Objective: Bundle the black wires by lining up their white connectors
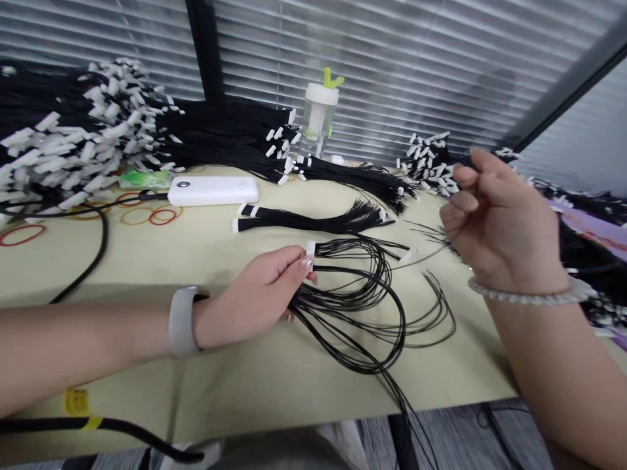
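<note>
My left hand pinches a white connector between thumb and fingers. Black wires run from the connector, loop to the right and bend back under that hand. Some loose wire ends hang over the front table edge. Raised at the right, my right hand has its fingers curled closed. Whatever lies in those fingers, if anything, is hidden. A single thin wire leads toward this hand and passes out of sight behind it. Just beyond the loops lies a bundled wire harness with white connectors.
Large heaps of black wires with white connectors line the back. A white power bank lies by several rubber bands. A clear bottle stands before the blinds. A thick black cable crosses the front left.
</note>
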Demonstrator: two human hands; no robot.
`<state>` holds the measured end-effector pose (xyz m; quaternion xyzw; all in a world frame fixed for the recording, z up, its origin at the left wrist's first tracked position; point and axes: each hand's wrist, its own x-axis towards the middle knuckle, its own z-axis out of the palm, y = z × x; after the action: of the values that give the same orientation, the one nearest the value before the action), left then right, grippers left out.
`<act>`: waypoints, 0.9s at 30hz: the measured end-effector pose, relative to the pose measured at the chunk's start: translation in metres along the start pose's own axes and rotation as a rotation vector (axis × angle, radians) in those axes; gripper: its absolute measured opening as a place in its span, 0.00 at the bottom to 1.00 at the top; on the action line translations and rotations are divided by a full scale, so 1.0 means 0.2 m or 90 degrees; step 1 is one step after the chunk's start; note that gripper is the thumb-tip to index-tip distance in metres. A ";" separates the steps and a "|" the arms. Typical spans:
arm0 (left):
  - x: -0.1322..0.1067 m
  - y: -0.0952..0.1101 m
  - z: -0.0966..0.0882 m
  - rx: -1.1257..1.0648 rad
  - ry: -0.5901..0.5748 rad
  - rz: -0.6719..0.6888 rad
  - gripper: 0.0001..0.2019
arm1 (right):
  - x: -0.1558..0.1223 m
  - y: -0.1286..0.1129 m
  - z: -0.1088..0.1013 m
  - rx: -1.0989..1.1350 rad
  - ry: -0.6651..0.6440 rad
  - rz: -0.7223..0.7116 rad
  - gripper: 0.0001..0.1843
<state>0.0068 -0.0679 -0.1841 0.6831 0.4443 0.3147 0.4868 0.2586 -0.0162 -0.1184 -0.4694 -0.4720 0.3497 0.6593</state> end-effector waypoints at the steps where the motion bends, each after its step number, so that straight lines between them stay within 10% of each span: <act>1: 0.00 0.00 0.00 0.000 0.001 0.003 0.15 | -0.03 0.00 0.01 -0.016 -0.037 -0.007 0.21; 6: 0.00 0.00 0.00 0.001 -0.010 0.009 0.16 | -0.20 0.00 0.06 -0.154 -0.308 -0.085 0.32; 10: 0.00 0.00 0.00 -0.002 -0.017 0.013 0.16 | -0.30 0.01 0.10 -0.343 -0.418 -0.118 0.12; 15: 0.00 0.01 0.00 -0.004 -0.026 0.009 0.16 | -0.33 0.05 0.13 -0.554 -0.434 -0.290 0.05; 27: 0.00 0.03 0.00 0.037 -0.052 0.058 0.14 | -0.37 0.09 0.15 -0.547 -0.430 -0.433 0.05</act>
<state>0.0081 -0.0685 -0.1792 0.7284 0.4017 0.2954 0.4699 0.2058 -0.0695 -0.1538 -0.3795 -0.8742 0.0295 0.3015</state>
